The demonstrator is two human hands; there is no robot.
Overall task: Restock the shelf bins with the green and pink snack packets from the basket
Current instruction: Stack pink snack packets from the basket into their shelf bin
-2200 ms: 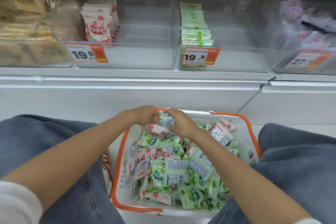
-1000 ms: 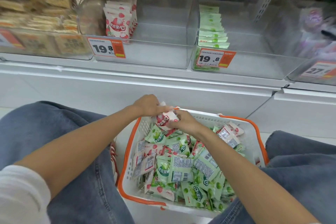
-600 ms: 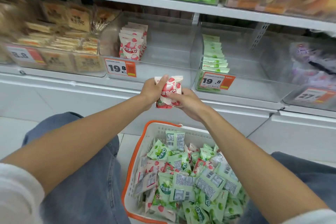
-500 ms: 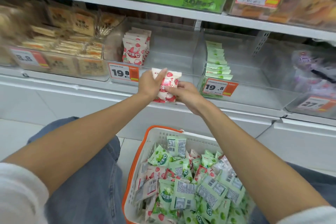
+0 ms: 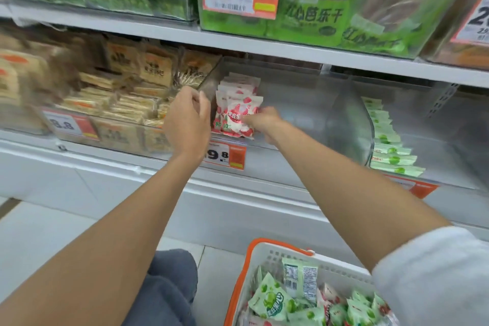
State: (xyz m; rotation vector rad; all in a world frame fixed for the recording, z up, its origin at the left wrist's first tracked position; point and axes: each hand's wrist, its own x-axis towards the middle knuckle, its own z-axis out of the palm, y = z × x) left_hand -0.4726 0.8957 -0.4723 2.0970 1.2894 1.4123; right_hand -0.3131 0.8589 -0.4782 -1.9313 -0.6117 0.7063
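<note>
Pale floor tiles point(image 5: 53, 233) show beside a white, orange-rimmed basket point(image 5: 333, 271) heaped with loose green packets point(image 5: 272, 302) and pink ones. Beyond it, at the shelf, the right grip point(image 5: 260, 122) pinches a pink packet point(image 5: 238, 116) standing at the front of the pink row inside a clear bin point(image 5: 304, 103). Just left of it, the left grip point(image 5: 188, 119) hovers empty, fingers loosely curled. Farther right, the neighbouring bin point(image 5: 436, 140) holds a green row point(image 5: 389, 145).

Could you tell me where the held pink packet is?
Head view, centre: the right hand holds the pink packet fronting the pink row, left of green packets.
</note>
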